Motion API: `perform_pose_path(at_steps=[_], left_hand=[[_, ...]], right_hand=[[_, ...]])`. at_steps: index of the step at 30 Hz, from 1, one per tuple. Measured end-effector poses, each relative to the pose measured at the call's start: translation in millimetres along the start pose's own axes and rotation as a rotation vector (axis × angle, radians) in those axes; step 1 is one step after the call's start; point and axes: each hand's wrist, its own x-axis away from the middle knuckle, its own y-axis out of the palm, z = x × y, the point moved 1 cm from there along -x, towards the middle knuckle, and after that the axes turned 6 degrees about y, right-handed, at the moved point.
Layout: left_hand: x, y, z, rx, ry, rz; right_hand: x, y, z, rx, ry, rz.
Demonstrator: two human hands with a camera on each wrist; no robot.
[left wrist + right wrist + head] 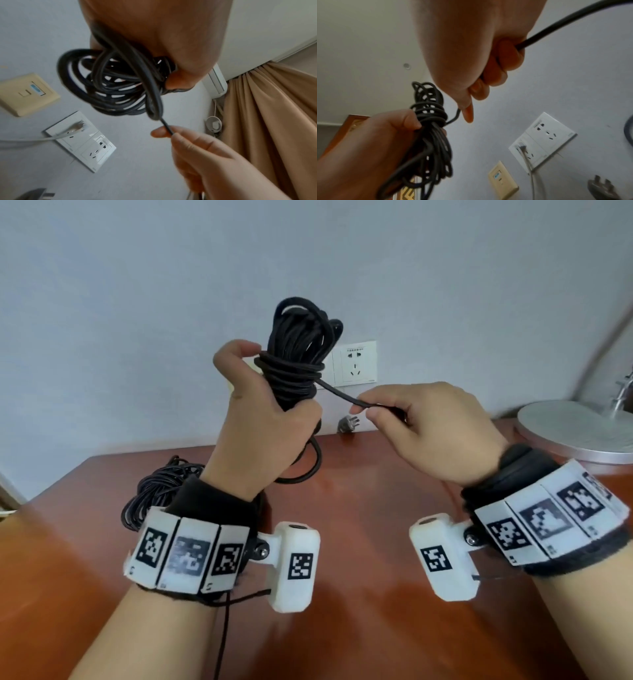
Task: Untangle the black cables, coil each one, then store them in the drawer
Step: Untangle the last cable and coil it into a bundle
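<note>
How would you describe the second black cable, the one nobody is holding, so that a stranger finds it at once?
Start at the reddish-brown wooden table and look to its left part. Behind the left hand lies a loose pile of thin black cable. Unlike the thick wound black bundle held up, it rests on the tabletop.

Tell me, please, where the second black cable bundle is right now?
In the head view, the second black cable bundle lies on the reddish-brown wooden table, left, behind the left wrist.
</note>
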Motion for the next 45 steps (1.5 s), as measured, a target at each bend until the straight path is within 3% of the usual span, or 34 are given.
perform_pose_path(at_steps=[6,11,13,15,18,23,30,34,36,39,45], left_hand=[[2.1,4.3,-11.5,0.001,-0.094,-0.106],[6.2,9.4,-22.4,-0.222,-0.110,-0.248],[5.4,10.0,-23.0,-0.237,-0.126,-0.212],[3.6,8.6,-23.4,-0.219,-0.185,-0.096],[5.5,9.9,-27.9,-0.063,-0.232,0.018],[11.2,21.3,-28.3,0.073,-0.197,0.003],[11.2,22.3,-30.9,-0.280,-0.078,-0.220],[15.3,22.9,-36.8,-0.636,-0.105,-0.391],[16.5,22.8,-39.3,-0.794,-0.105,-0.401],[15.8,22.0,-37.1,-0.931,-0.063,-0.434],[14.2,19.6,-24.6,-0.856,0.105,-0.760]], right_hand=[[3.8,-13.2,-15.4,0.243,-0.139,-0.068],[6.5,-9.6,-20.4,0.338,-0.175,-0.112],[6.9,-9.7,-21.4,0.334,-0.169,-0.129],[5.9,-11.3,-19.8,0.328,-0.157,-0.140],[5.0,-14.4,-16.4,0.299,-0.142,-0.144],[5.8,-12.0,-20.4,0.242,-0.140,-0.178],[5.6,-12.0,-21.6,0.268,-0.132,-0.221],[8.7,-4.8,-21.3,0.231,-0.102,-0.298],[8.9,-1.0,-21.7,0.229,-0.109,-0.330],[6.0,-0.1,-20.1,0.230,-0.150,-0.259],[0.8,-2.8,-7.1,0.062,-0.072,-0.041]])
